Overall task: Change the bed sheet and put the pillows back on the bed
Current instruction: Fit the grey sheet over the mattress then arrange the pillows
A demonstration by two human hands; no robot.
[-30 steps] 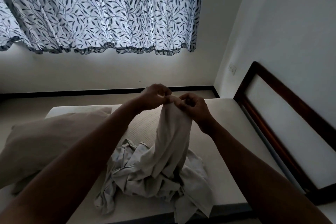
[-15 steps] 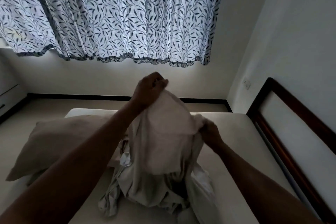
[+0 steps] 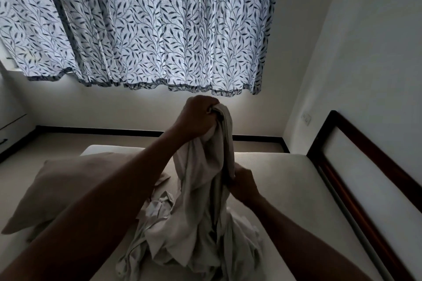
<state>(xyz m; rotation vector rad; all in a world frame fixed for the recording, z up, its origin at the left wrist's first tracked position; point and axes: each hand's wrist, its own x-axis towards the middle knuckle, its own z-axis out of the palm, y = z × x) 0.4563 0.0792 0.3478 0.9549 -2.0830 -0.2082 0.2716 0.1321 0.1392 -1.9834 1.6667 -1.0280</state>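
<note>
We look down from head height at a bed (image 3: 285,189) in a dim room, with a leaf-patterned curtain (image 3: 148,29) over the window ahead and a dark wooden headboard (image 3: 365,166) along the right. The mattress looks bare. A pale sheet (image 3: 201,223) lies in a crumpled heap on its near middle, and one part of it is drawn up into a hanging column. Our left grip (image 3: 196,116), a bare hand, is raised high and closed in a fist round the top of that column. Our right grip (image 3: 243,183) sits lower, with its fingers curled round the hanging cloth at the column's right side. A tan pillow (image 3: 75,187) lies on the left part of the mattress, just beside the heap. We judge that we are sorting out the sheet, feeding it through both hands to find an edge or a corner. We cannot tell whether this is the fresh sheet or the used one. If it is the fresh one, the next move calls for following the edge to a corner, drawing the hands well apart and shaking the cloth open over the mattress. The pillow would need to come off first, since it lies where the sheet must go.
</note>
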